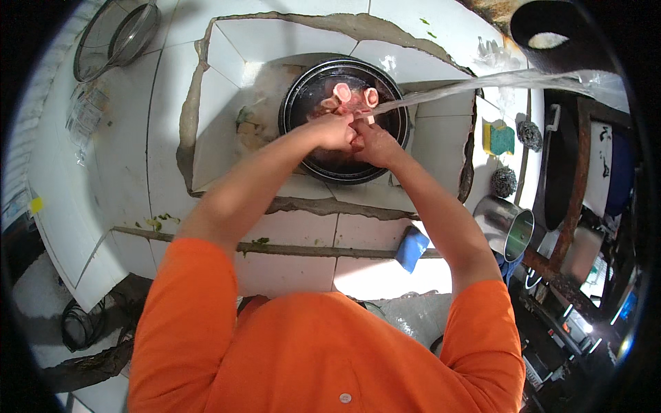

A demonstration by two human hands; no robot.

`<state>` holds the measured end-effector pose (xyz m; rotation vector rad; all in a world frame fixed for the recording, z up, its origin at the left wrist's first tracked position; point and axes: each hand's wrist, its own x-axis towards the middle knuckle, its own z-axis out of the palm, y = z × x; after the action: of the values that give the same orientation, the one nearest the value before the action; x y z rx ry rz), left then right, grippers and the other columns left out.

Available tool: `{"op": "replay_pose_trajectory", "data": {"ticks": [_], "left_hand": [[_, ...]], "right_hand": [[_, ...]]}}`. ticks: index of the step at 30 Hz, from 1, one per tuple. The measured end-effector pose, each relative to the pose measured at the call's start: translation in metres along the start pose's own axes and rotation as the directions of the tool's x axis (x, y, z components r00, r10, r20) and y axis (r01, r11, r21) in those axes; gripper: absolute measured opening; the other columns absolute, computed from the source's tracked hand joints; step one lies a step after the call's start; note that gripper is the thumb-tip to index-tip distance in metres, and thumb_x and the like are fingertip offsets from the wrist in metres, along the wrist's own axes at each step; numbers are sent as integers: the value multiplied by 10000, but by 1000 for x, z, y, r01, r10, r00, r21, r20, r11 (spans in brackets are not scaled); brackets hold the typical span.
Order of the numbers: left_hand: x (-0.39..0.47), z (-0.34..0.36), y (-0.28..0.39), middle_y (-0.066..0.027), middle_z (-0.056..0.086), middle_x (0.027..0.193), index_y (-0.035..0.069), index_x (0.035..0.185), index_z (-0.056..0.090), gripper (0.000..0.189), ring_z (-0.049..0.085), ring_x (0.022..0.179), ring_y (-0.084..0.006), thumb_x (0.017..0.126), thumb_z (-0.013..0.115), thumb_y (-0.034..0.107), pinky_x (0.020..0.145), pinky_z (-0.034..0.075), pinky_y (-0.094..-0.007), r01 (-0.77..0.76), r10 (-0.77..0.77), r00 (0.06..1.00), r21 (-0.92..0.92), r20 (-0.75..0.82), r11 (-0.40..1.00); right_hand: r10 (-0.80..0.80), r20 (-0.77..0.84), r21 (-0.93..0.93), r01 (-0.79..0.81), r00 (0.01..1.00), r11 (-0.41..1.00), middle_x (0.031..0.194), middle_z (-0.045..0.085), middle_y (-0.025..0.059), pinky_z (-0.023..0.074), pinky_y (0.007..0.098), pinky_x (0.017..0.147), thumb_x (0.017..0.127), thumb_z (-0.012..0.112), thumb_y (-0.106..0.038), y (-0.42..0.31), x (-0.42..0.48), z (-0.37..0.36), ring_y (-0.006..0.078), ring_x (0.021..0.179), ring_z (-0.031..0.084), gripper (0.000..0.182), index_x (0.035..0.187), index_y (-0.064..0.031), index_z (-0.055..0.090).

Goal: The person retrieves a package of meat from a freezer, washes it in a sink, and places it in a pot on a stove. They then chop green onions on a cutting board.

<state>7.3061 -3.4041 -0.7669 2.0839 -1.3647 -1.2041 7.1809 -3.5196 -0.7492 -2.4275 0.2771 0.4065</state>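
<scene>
A round black pot [289, 111] stands in a white tiled sink [217, 134]. Cut pieces of meat on the bone [342, 93] lie in it, and a stream of water [428, 95] runs into it from the right. Over the near half of the pot, my left hand [336, 131] and my right hand [378, 144] meet. Between them they hold a reddish piece of meat [357, 142], partly hidden by the fingers.
Right of the sink are a green and yellow sponge [499, 139], steel wool scrubbers [503, 181] and a metal pot [503, 227]. A blue sponge [412, 249] lies on the near ledge. Wire strainers [119, 38] sit at the far left.
</scene>
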Motion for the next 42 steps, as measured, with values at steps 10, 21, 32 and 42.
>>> {"op": "replay_pose_trajectory", "data": {"ticks": [10,21,32,42], "left_hand": [[-59,-52,23,-22,480,784,71,988,433,253,485,682,-118,766,547,118,599,389,-237,-22,217,959,-712,184,702],[-58,-48,29,-71,479,883,46,974,425,348,507,777,-183,707,621,151,658,428,-292,-169,279,945,-476,170,863],[-49,-19,33,-201,560,929,21,940,483,407,562,833,-362,652,691,220,718,457,-421,-388,313,871,-137,-379,912],[-18,-14,-15,-216,596,883,-36,996,502,446,582,863,-367,647,655,196,792,474,-416,28,-1,979,130,-203,991]], "right_hand": [[-20,187,491,-76,982,868,903,638,69,468,250,720,761,631,-112,-47,-21,-55,116,802,602,305,1034,-4,549],[-52,249,638,-123,967,760,881,601,55,453,242,702,770,633,-136,-41,-29,-48,111,770,565,320,1045,-6,534],[236,30,697,-190,971,691,895,601,106,431,278,759,785,592,-424,-36,-24,-33,170,834,568,471,1028,-22,561],[513,-110,390,-438,851,810,856,625,201,472,357,746,801,484,-469,-56,4,-49,300,883,611,476,950,-33,606]]}}
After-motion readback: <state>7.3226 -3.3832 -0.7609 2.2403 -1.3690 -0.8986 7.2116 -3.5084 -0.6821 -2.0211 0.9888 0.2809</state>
